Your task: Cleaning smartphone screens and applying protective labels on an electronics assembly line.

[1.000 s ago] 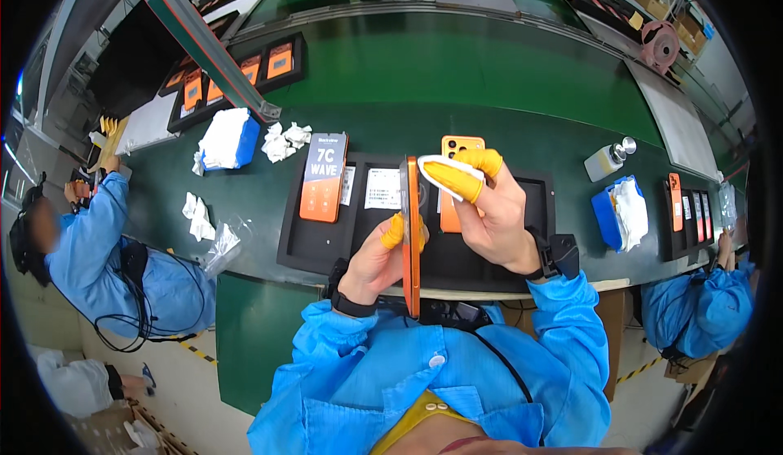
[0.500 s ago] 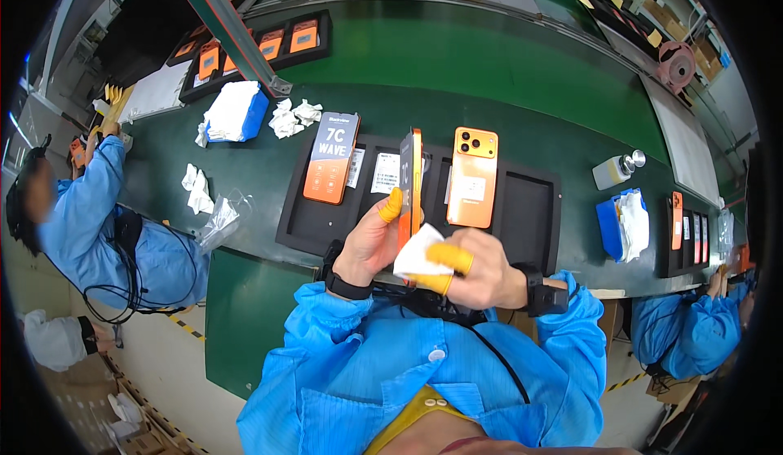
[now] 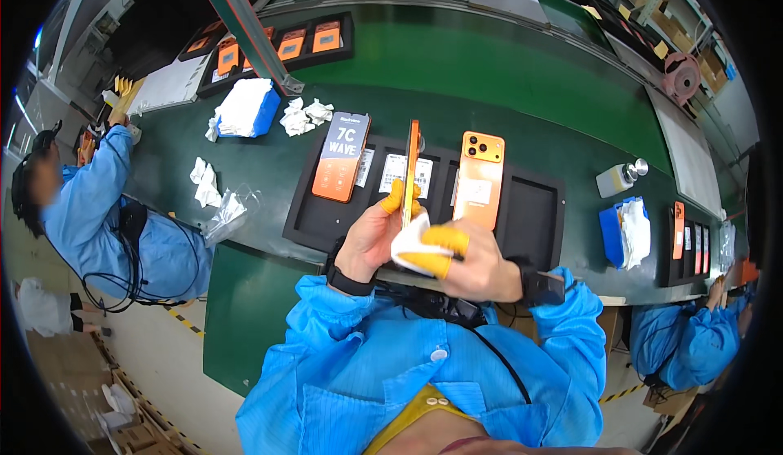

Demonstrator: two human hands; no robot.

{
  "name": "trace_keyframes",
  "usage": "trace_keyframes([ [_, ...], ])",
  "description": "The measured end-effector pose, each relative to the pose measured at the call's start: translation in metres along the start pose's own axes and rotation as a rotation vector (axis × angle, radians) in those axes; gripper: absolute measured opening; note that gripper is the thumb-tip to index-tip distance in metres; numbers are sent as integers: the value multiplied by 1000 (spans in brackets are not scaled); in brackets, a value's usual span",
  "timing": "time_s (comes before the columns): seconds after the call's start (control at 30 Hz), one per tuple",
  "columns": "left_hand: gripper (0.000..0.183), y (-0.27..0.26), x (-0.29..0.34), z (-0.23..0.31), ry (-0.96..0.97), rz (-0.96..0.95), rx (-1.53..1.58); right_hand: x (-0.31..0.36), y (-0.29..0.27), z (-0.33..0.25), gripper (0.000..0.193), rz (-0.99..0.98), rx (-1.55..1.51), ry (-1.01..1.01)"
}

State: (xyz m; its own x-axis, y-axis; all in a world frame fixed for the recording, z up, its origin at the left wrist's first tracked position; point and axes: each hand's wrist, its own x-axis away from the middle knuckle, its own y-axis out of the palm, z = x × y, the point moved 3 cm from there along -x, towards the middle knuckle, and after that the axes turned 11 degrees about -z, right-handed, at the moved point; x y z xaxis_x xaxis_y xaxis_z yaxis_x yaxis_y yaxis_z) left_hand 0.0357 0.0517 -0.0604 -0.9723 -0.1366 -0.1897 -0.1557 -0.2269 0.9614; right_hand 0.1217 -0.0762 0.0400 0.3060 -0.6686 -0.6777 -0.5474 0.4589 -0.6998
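Observation:
An orange phone (image 3: 412,161) stands edge-on in front of me, its narrow side toward my view. My left hand (image 3: 369,233), with yellow finger cots, grips it near its lower part. A white wipe (image 3: 414,247) is pinched in my right hand (image 3: 469,259), whose fingers also wear yellow cots. The wipe presses against the phone's lower end. Beyond lies a black tray (image 3: 534,218) with several compartments. One phone (image 3: 342,157) with a grey-and-orange front film rests at its left side. Another orange phone (image 3: 479,179) lies camera side up to the right.
A blue box of white wipes (image 3: 265,112) and crumpled wipes (image 3: 306,117) sit at the left. At right are a dispenser bottle (image 3: 616,179) and another blue box (image 3: 612,239). A metal post (image 3: 245,31) rises at back left. Co-workers sit left (image 3: 122,210) and right (image 3: 685,333).
The phone in my left hand has turned from showing part of its front to nearly edge-on. My right hand and the wipe have shifted slightly upward along it.

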Motion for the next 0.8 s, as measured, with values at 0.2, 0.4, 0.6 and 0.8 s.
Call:
trace_keyframes([
  [0.2, 30, 42, -13, -5, 10, 321, -76, -29, -26, 32, 39, 127, 196, 175],
  [0.4, 30, 67, -17, -16, -32, 63, -60, -21, -32, 62, 38, 203, -185, 432],
  [0.6, 26, 52, -20, -5, 41, 197, -37, -22, -27, 58, 32, 238, -260, 477],
  [0.8, 27, 56, -29, -5, 58, 282, 65, -17, -28, 62, 35, 307, -34, 482],
])
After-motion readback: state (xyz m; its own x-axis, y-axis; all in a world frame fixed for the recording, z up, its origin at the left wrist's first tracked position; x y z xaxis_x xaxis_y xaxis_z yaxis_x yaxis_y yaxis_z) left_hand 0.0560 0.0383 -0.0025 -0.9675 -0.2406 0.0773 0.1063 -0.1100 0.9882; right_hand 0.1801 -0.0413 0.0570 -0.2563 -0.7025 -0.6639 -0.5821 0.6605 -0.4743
